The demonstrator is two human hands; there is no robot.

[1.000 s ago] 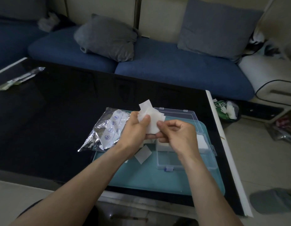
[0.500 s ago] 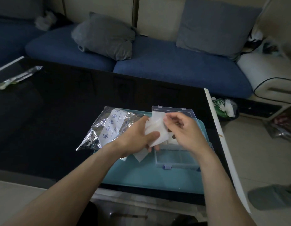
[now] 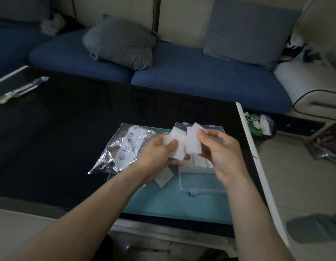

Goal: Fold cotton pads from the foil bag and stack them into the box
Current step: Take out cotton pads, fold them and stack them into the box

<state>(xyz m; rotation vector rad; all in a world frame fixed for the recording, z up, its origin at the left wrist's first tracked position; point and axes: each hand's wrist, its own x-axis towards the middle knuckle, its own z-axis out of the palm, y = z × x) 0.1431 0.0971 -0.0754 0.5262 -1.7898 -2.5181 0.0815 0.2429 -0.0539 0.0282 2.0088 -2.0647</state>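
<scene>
Both my hands grip pads over the box (image 3: 201,185): left hand (image 3: 156,153) pinches one pad (image 3: 174,146), right hand (image 3: 220,153) pinches another pad (image 3: 192,142).

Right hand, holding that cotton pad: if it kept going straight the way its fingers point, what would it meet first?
Probably the pad gripped by the left hand; the right hand and its own pad point that way, though depth is unclear.
</scene>
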